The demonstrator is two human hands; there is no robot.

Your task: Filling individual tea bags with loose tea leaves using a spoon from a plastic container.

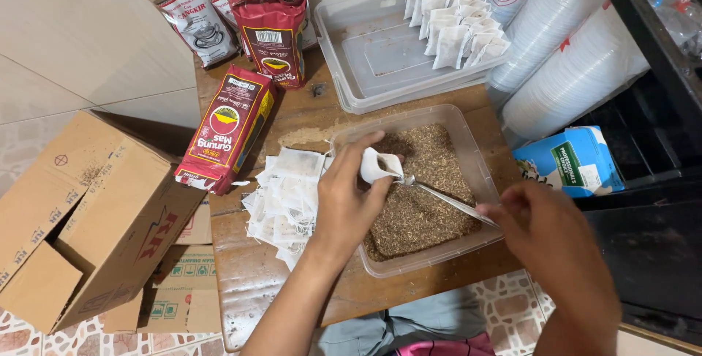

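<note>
Wooden table point(292, 283) on tiled floor, seen from the head camera: the left hand point(345, 199) pinches a small white filter bag point(379, 166) open over the clear tub of loose tea point(420, 195), at centre. The right hand point(545, 228), at four o'clock, grips a metal spoon point(446, 199) whose bowl meets the bag's mouth. Filling looks underway; tipping cleanly needs a steady bag. Empty bags point(285, 199) lie at nine o'clock.
</note>
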